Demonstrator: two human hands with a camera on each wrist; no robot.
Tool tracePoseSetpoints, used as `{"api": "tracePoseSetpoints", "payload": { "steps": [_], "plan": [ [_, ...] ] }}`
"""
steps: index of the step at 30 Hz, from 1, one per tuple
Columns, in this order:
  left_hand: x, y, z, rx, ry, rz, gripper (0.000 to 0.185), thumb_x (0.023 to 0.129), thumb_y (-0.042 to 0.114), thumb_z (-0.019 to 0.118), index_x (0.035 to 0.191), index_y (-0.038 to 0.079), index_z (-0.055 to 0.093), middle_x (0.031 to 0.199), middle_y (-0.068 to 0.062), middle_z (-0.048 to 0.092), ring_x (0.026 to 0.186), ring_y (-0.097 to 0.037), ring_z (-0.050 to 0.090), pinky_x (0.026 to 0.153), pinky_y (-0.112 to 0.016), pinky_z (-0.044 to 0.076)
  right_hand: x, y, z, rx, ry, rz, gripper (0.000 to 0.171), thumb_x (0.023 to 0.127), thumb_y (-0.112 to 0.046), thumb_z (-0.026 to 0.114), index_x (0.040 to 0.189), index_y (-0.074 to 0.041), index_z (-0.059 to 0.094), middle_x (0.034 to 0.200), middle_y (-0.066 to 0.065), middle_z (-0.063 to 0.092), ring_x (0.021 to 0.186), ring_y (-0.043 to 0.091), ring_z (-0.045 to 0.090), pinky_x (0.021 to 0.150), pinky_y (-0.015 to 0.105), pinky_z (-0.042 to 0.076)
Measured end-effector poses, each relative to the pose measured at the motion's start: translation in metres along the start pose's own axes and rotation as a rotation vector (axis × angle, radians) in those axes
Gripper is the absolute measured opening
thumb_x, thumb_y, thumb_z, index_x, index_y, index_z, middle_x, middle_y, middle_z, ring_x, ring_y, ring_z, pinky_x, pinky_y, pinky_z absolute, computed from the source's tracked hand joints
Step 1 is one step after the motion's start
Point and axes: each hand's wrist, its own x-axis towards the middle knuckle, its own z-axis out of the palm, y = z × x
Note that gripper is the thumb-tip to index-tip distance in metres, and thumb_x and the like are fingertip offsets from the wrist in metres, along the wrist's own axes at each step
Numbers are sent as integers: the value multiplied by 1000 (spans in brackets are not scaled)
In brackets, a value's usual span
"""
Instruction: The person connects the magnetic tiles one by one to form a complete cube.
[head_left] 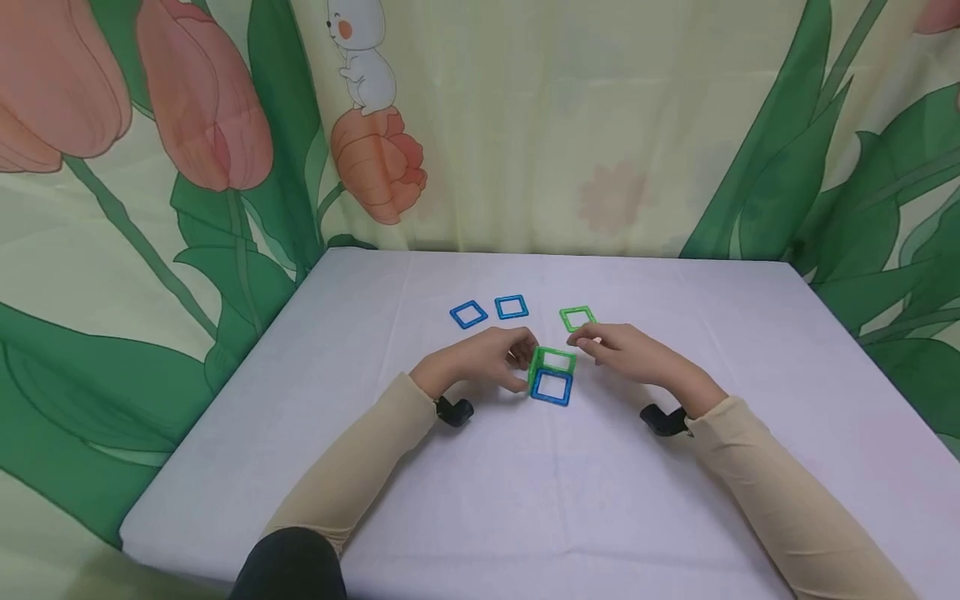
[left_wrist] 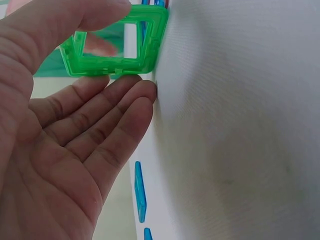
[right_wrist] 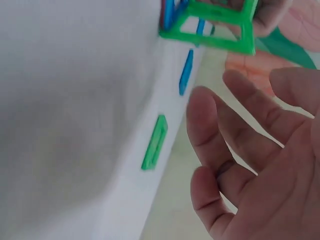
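Observation:
A small box-like structure of square magnetic tiles stands on the table, with a green tile (head_left: 558,360) and a blue tile (head_left: 551,387) facing the head camera. My left hand (head_left: 491,358) is at its left side. In the left wrist view, the thumb and fairly straight fingers lie along opposite edges of a green tile (left_wrist: 115,66). My right hand (head_left: 633,357) hovers to the right of the structure, fingers loosely bent, holding nothing. Close beyond its fingertips, a loose green tile (head_left: 577,310) lies flat; the right wrist view shows a gap between them.
Two loose blue tiles, one on the left (head_left: 468,314) and one beside it (head_left: 512,307), lie flat behind the left hand. A white cloth covers the table (head_left: 450,500). Behind its far edge hangs a curtain (head_left: 525,167) printed with tulips.

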Motion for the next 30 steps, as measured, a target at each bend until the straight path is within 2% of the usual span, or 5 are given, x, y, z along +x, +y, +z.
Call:
{"api": "tracePoseSetpoints", "payload": {
  "steps": [5, 11, 16, 23, 30],
  "plan": [
    [-1, -2, 1, -9, -9, -8, 51, 82, 20, 86, 126, 14, 60, 109, 5, 66, 104, -11, 62, 95, -22, 52, 11, 17, -12, -54, 74, 59, 31, 103, -21, 62, 130, -7, 66, 131, 17, 68, 107, 33, 63, 93, 49, 52],
    [-6, -5, 2, -24, -8, -23, 51, 83, 19, 86, 126, 15, 60, 110, 5, 66, 104, -10, 62, 95, -22, 52, 39, 33, -23, -83, 25, 166, 33, 98, -19, 67, 128, -4, 67, 129, 22, 67, 119, 39, 58, 100, 56, 48],
    [-6, -6, 3, -24, -5, -11, 51, 83, 19, 86, 126, 15, 60, 110, 5, 66, 105, -11, 62, 95, -22, 52, 56, 40, -27, -123, -9, 245, 26, 96, -17, 71, 120, -7, 72, 129, 23, 64, 120, 41, 56, 99, 56, 47],
    [-4, -5, 0, -14, 3, -10, 50, 83, 19, 86, 126, 16, 60, 112, 5, 66, 105, -10, 61, 96, -20, 52, 69, 47, -22, -153, 35, 259, 10, 92, -13, 75, 102, -10, 76, 129, 22, 64, 123, 41, 52, 107, 59, 40],
    [-6, -4, -1, -32, 2, -25, 49, 83, 19, 86, 125, 16, 60, 111, 5, 66, 105, -10, 61, 95, -20, 52, 70, 47, -15, -222, 56, 233, 6, 94, -12, 74, 100, -10, 74, 137, 22, 59, 135, 45, 48, 116, 68, 29]
  ]
}}
